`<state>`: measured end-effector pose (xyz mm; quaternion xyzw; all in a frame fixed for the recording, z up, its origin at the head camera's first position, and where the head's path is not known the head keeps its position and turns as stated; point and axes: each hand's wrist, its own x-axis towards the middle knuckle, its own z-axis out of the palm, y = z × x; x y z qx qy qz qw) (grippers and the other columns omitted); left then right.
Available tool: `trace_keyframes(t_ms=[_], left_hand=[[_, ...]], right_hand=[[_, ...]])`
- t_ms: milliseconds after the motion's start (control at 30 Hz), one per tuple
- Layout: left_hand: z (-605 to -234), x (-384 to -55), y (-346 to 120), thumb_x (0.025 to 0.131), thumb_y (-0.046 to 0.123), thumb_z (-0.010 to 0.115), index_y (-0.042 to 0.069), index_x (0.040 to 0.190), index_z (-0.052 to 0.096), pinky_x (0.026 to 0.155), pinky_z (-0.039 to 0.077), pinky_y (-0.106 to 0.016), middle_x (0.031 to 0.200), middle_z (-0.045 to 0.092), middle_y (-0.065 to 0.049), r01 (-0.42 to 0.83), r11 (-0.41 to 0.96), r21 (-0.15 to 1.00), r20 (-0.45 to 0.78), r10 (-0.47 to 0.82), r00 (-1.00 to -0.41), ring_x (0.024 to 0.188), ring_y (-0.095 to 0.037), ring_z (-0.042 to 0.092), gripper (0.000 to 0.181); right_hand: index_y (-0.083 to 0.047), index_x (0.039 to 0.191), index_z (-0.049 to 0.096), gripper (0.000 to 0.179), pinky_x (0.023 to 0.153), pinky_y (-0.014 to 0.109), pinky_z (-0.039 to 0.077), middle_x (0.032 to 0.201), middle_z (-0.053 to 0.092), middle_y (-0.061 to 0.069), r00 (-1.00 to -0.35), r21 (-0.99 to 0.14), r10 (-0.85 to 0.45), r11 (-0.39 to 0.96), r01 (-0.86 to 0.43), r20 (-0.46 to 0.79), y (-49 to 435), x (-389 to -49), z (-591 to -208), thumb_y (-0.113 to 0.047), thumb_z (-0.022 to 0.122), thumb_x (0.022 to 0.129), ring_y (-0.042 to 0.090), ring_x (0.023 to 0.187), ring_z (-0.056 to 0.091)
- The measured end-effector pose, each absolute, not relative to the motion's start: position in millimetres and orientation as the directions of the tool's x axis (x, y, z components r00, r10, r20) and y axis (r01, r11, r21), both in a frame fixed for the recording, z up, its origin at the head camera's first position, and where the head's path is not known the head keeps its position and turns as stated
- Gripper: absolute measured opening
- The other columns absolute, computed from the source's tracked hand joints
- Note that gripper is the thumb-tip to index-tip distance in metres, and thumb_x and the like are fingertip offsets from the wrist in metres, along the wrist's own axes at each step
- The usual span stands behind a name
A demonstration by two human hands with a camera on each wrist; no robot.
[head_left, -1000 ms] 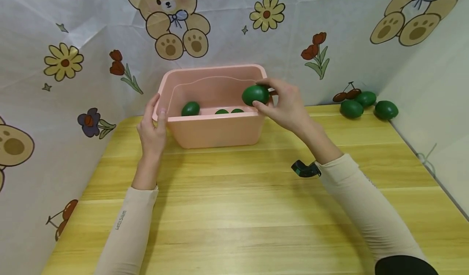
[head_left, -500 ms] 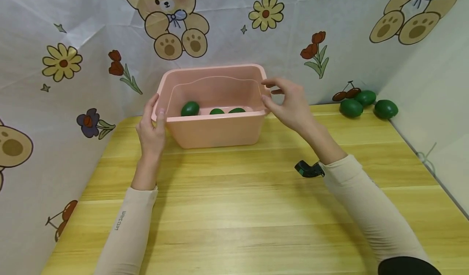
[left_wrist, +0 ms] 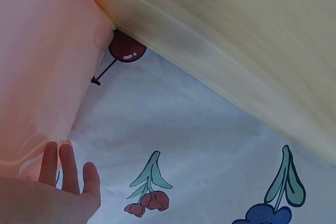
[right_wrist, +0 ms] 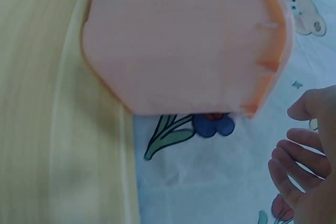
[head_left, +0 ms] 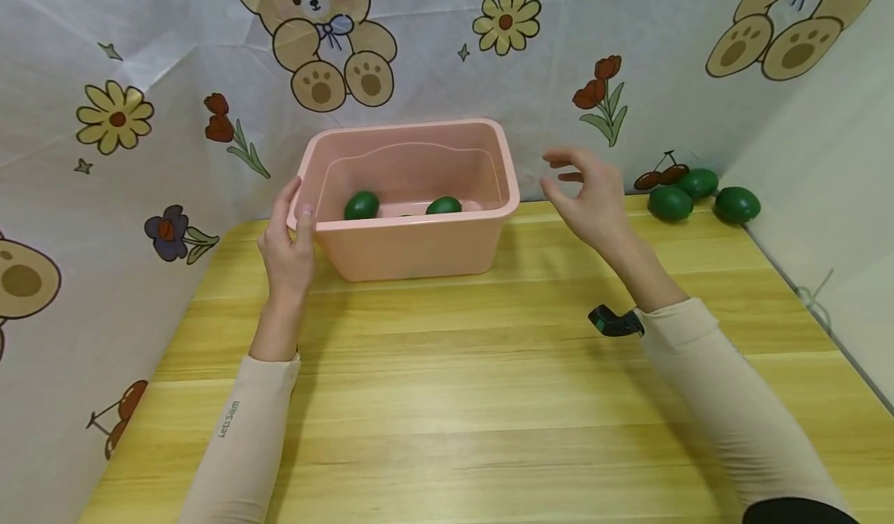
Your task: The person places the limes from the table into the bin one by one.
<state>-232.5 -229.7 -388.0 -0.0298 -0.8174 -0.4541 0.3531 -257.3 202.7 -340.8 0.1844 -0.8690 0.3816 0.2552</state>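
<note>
A pink plastic bin (head_left: 412, 248) stands at the back of the wooden table. My left hand (head_left: 288, 252) holds its left end at the rim, with the thumb at the front corner; the left wrist view shows fingers (left_wrist: 68, 166) against the bin's outside. Inside lie a dark green egg-shaped object (head_left: 362, 205) on the left and another green egg-shaped object (head_left: 443, 205) nearer the middle. A thin green sliver shows between them; the front wall hides the rest. Right of the bin, my right hand (head_left: 594, 198) hovers with nothing in it, fingers loosely bent and apart from the thumb.
Several more green egg-shaped objects (head_left: 670, 204) sit together at the table's back right corner, by the side wall. A white cloth (head_left: 433, 81) printed with bears and flowers hangs behind the bin. A small black device (head_left: 615, 322) is at the right wrist.
The right hand let go of a green egg-shaped object inside the bin, then moved out to the right. The green objects in the bin shifted. The left hand stayed on the rim.
</note>
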Motion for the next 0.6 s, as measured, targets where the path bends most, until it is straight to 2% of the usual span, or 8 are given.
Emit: trace_keyframes(t_ms=[200, 600], left_hand=[[-387.8, -232.0, -231.7, 0.101, 0.046, 0.054, 0.027, 0.150, 0.060, 0.106, 0.053, -0.056, 0.146, 0.067, -0.002, 0.368, 0.587, 0.721, 0.608, -0.281, -0.742, 0.126, -0.030, 0.067, 0.053], [-388.1, -233.0, -230.4, 0.101, 0.044, 0.054, 0.025, 0.151, 0.059, 0.104, 0.053, -0.057, 0.147, 0.066, -0.003, 0.376, 0.585, 0.718, 0.611, -0.271, -0.744, 0.126, -0.031, 0.067, 0.053]], right_hand=[[-0.001, 0.128, 0.070, 0.031, 0.097, 0.056, 0.057, 0.128, 0.073, 0.018, -0.821, -0.556, -0.113, 0.683, -0.473, 0.559, 221.4, -263.2, -356.8, -0.010, 0.070, 0.098, 0.037, 0.116, 0.068], [-0.003, 0.131, 0.071, 0.034, 0.096, 0.060, 0.054, 0.129, 0.072, 0.019, -0.871, -0.594, 0.002, 0.732, -0.334, 0.492, 273.9, -260.2, -374.8, -0.016, 0.068, 0.100, 0.042, 0.113, 0.070]])
